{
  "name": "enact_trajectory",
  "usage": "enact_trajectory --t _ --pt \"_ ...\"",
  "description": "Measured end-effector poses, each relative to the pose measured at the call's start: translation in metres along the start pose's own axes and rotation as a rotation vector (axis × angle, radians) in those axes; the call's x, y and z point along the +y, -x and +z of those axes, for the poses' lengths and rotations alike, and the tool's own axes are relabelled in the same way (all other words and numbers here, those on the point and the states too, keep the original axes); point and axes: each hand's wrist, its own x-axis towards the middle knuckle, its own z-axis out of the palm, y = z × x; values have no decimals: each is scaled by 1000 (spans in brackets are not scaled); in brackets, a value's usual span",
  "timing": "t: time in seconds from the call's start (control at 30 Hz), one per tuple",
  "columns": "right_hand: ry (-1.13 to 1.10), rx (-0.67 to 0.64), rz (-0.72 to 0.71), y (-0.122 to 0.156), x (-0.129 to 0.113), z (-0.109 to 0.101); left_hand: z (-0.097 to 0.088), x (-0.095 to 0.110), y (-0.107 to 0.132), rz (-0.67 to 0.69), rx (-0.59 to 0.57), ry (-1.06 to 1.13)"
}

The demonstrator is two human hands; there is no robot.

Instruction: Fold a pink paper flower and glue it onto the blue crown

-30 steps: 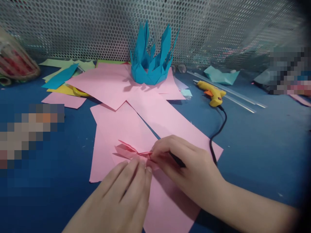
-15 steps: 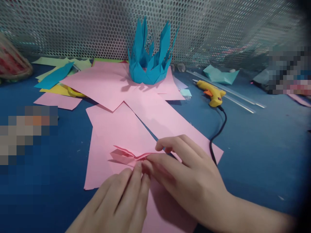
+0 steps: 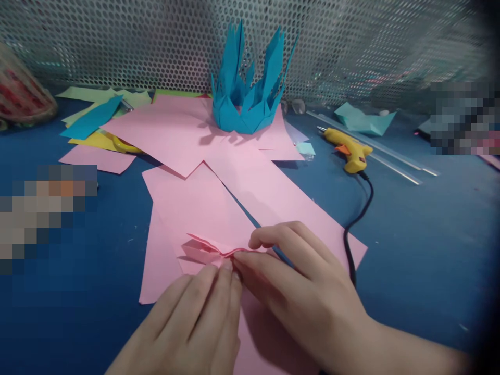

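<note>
A folded piece of pink paper (image 3: 201,251) stands with its creased layers partly spread, near the bottom middle of the view. My right hand (image 3: 308,276) pinches its folded edge between thumb and index finger, the other fingers curled above. Close beside it, my left hand (image 3: 195,317) has its fingers pressed together, with the fingertips on the near side of the same paper. Both hands' tips almost meet at the crease. Under them lie flat pink sheets (image 3: 183,203). The part of the folded paper below my fingers is hidden.
A blue folded-paper crown (image 3: 244,112) stands on pink sheets at the back. To its right lie a yellow glue gun (image 3: 351,151) with a black cord, clear glue sticks (image 3: 394,161) and a teal paper piece (image 3: 363,121). Coloured paper scraps (image 3: 94,117) and a jar (image 3: 23,96) are at left.
The view has shifted slightly, so the things on the table appear a little farther right. Both hands keep their hold on the folded pink paper, with barely any finger movement.
</note>
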Motion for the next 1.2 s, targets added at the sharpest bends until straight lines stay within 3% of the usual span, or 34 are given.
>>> enact_trajectory --t 0.4,0.63,0.77,0.93,1.13,1.2 --pt "-216 -41 92 -7 2 2 0 -2 4 16 -97 35" --pt "34 -36 12 -1 2 -3 4 0 0 -32 -32 53" --pt "23 -25 30 0 3 -4 7 2 -3 -59 53 66" --pt "69 -21 -19 -2 4 -5 7 5 -3 -63 73 86" --pt "90 -68 -122 -6 11 -11 6 2 -1 109 30 216" --pt "119 -65 -187 -9 14 -12 7 1 -1 111 23 230"
